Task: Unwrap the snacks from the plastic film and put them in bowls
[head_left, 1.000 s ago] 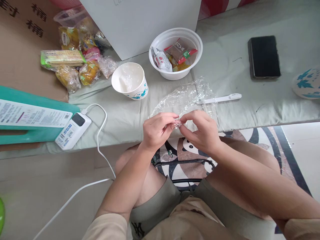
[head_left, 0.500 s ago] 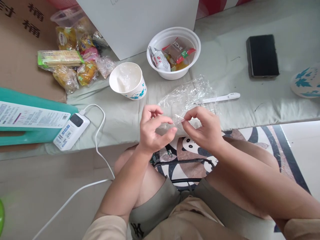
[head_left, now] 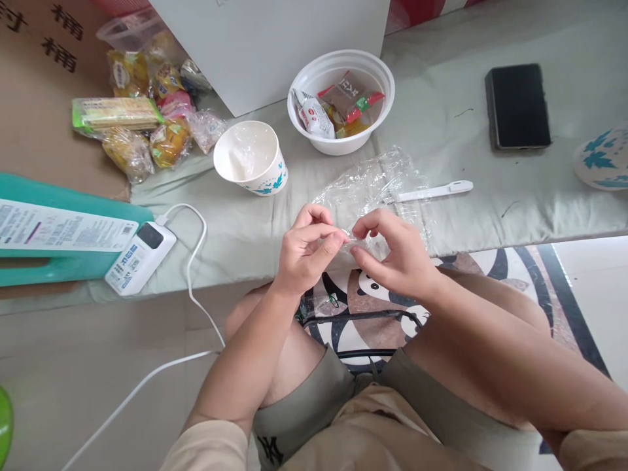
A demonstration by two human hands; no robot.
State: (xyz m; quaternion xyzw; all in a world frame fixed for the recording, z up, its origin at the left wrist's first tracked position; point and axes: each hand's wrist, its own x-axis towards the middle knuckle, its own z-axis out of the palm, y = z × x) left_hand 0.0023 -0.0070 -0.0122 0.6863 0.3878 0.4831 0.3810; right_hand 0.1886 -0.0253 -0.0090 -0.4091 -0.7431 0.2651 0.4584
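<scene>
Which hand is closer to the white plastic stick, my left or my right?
Your right. The right hand is just on your side of the white plastic stick; the left hand is farther off to the left.

on the brown cardboard box (head_left: 29, 137) the large dark character "桶" can be read twice, one above the other, while a further character beside them is cut off by the left edge of the view; dark interlocked letters "ny" stand on the left leg of the grey-green shorts (head_left: 289, 396). print also shows on the white label (head_left: 63, 222) of the green container (head_left: 93, 199), the white device (head_left: 135, 268), and the white packet (head_left: 314, 116) and brown-and-red packet (head_left: 347, 95) in the bowl (head_left: 338, 145), but it is too small or blurred to read.
</scene>
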